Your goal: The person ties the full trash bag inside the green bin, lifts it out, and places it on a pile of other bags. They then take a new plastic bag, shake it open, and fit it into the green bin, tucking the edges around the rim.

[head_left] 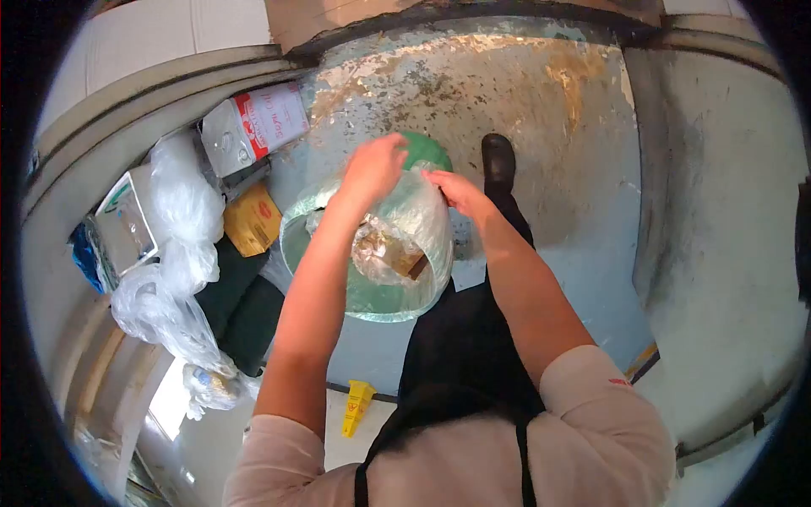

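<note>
One green round bin (296,245) in front of the legs, one clear plastic liner (422,207) draped over its rim. Both hands are placed at the bin's far side. Liner edge is pinched by the right hand (459,193), thumb and fingers closed. Left hand (376,171) is half-curled beside it; whether film is held can't be told.

For good handling: film should be gathered in folds, not poked by fingertips; pull kept even around the rim; contents kept below the edge.

Counts, large to small: bin, 1. Bunched clear plastic bags (182,203), left of bin, at least 2; overlap prevents an exact count. Silver-grey box with red print (253,127), beyond and left, 1. Mustard-yellow packet (252,221), just left, 1. Yellow plastic floor sign (357,407), nearer the body than the bin, 1. Brown piece (412,264) inside bin, 1 seen.
</note>
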Demonstrator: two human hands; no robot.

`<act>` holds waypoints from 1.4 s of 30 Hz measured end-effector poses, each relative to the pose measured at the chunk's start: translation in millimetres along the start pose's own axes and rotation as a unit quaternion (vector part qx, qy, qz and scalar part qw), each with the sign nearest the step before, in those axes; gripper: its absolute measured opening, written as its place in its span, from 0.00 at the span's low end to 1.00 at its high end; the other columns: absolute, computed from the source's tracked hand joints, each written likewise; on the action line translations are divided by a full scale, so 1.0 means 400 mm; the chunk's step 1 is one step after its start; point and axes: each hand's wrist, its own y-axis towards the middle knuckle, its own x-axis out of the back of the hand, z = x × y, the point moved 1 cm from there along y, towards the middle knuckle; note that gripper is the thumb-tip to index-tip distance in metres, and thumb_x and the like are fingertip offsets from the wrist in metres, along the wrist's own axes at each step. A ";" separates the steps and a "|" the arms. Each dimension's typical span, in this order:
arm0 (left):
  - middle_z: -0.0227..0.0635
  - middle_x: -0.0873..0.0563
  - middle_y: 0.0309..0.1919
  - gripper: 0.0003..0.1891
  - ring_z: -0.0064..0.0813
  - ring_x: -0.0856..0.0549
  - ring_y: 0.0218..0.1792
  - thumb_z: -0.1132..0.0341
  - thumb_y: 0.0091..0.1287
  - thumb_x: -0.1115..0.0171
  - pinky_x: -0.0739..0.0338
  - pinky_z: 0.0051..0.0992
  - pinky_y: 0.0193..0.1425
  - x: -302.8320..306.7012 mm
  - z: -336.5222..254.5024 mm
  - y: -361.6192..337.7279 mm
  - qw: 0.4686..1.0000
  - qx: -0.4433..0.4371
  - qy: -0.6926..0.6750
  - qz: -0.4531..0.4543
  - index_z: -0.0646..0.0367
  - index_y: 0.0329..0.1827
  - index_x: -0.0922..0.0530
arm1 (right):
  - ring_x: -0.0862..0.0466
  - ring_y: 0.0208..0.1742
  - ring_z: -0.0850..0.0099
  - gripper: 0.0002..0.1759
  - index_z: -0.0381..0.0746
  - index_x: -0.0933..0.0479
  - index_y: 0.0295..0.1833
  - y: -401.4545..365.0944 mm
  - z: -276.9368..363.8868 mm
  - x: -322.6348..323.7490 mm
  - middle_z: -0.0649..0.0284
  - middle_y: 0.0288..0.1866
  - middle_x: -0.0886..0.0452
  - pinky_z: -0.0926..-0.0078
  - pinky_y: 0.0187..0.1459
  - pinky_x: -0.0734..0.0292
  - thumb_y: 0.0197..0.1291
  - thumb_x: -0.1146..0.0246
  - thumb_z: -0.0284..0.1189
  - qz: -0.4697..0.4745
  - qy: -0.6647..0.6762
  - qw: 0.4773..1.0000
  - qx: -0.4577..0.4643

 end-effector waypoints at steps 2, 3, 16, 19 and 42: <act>0.46 0.15 0.45 0.17 0.49 0.17 0.47 0.61 0.61 0.40 0.24 0.41 0.52 -0.112 0.049 0.118 0.992 0.061 0.050 0.099 0.57 0.51 0.20 | 0.21 0.43 0.72 0.20 0.38 0.22 0.49 0.012 -0.017 0.000 0.64 0.44 0.18 0.70 0.46 0.27 0.66 0.42 0.44 0.009 0.040 0.999 -0.013; 0.47 0.15 0.46 0.18 0.48 0.17 0.49 0.59 0.60 0.39 0.24 0.40 0.53 -0.141 0.045 0.142 0.977 0.068 0.115 0.165 0.58 0.51 0.20 | 0.21 0.42 0.72 0.19 0.38 0.22 0.48 0.018 -0.032 0.001 0.63 0.44 0.18 0.70 0.45 0.27 0.66 0.42 0.43 0.016 0.066 0.998 -0.012; 0.56 0.23 0.58 0.38 0.45 0.24 0.62 0.52 0.51 0.34 0.30 0.34 0.64 -0.198 0.111 0.179 0.910 0.126 0.051 0.391 0.69 0.62 0.28 | 0.24 0.31 0.74 0.10 0.38 0.26 0.44 0.119 -0.031 -0.006 0.64 0.32 0.20 0.72 0.33 0.29 0.62 0.36 0.32 -0.179 0.157 0.962 0.135; 0.56 0.20 0.55 0.38 0.44 0.21 0.58 0.59 0.49 0.31 0.28 0.33 0.61 -0.226 0.157 0.175 0.927 0.125 0.022 0.353 0.70 0.64 0.31 | 0.24 0.31 0.75 0.13 0.40 0.28 0.47 0.137 -0.046 0.008 0.64 0.33 0.20 0.74 0.33 0.29 0.61 0.35 0.32 -0.166 0.161 0.965 0.125; 0.39 0.13 0.35 0.10 0.33 0.16 0.39 0.67 0.57 0.36 0.24 0.30 0.47 -0.220 0.218 0.166 0.939 0.059 -0.082 0.329 0.56 0.41 0.17 | 0.21 0.40 0.73 0.10 0.36 0.21 0.45 0.085 -0.084 0.023 0.61 0.39 0.17 0.73 0.45 0.27 0.64 0.43 0.28 0.066 -0.160 0.975 0.141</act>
